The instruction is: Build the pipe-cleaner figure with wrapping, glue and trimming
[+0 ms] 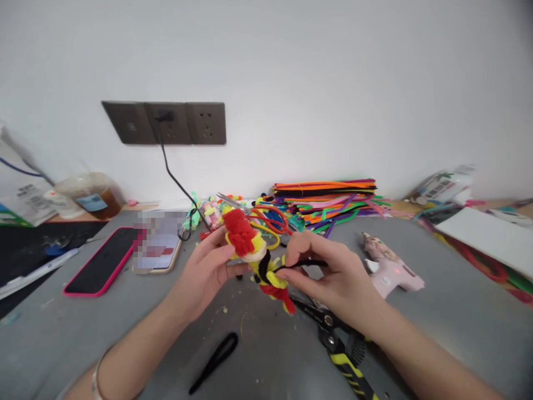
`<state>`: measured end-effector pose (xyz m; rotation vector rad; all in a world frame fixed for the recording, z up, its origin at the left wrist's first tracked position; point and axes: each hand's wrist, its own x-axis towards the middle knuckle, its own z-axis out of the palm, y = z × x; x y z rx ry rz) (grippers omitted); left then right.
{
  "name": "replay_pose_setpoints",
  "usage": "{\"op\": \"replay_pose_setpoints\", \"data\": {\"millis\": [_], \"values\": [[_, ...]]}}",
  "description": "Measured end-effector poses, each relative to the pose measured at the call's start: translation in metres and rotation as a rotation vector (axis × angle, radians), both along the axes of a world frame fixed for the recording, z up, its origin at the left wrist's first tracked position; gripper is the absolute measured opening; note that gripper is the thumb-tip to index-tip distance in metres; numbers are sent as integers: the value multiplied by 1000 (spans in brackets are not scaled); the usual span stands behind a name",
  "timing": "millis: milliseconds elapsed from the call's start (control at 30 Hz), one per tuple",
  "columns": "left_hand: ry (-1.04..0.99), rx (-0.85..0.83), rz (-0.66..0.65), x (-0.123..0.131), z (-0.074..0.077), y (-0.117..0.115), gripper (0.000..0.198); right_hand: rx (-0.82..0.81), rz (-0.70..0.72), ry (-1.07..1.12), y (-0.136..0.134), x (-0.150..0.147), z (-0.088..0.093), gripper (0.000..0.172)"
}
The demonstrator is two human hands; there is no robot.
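My left hand (208, 272) grips a small pipe-cleaner figure (250, 247) with a red top, yellow body and red bottom, held just above the grey table (458, 328). My right hand (328, 272) pinches a black pipe cleaner (306, 263) that wraps round the figure's middle. Both hands meet at the table's centre. A second black pipe cleaner (214, 361), folded into a loop, lies on the table below my left forearm.
Black and yellow pliers (341, 350) lie under my right wrist. A pink glue gun (389, 266) sits to the right. A stack of coloured pipe cleaners (328, 200) and scissors (233, 203) lie behind. Two phones (102, 261) rest at left. A cable (179, 186) hangs from the wall sockets.
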<state>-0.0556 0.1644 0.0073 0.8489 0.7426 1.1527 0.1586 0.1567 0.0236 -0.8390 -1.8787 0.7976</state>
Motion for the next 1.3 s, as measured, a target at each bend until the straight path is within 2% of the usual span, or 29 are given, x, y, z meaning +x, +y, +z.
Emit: {"op": "replay_pose_setpoints", "data": {"millis": [200,367,433,533,667,933,1100,1200,1300], "values": [[63,58,57,2,-1,-1,34,-11,48,23,1,-1,-1,26],[47,45,83,0,-3,0,40,-80,110,231,1,2,-6,47],[22,66,64,0,-4,0,42,-88,25,258,3,2,-7,42],[0,104,35,-1,-5,-1,44,-67,-88,163,5,-1,-9,24],[11,131,6,-2,-5,-2,42,-35,-37,73,5,-5,-11,10],[44,201,-42,0,-7,-1,41,36,12,30,4,-7,-12,16],[56,256,-68,0,-12,0,42,16,-16,4,1,-8,-10,16],[85,239,-20,2,-13,0,40,-74,-36,56,1,-8,-13,15],[86,161,62,5,-10,1,45,-140,-50,203,4,-3,-18,7]]}}
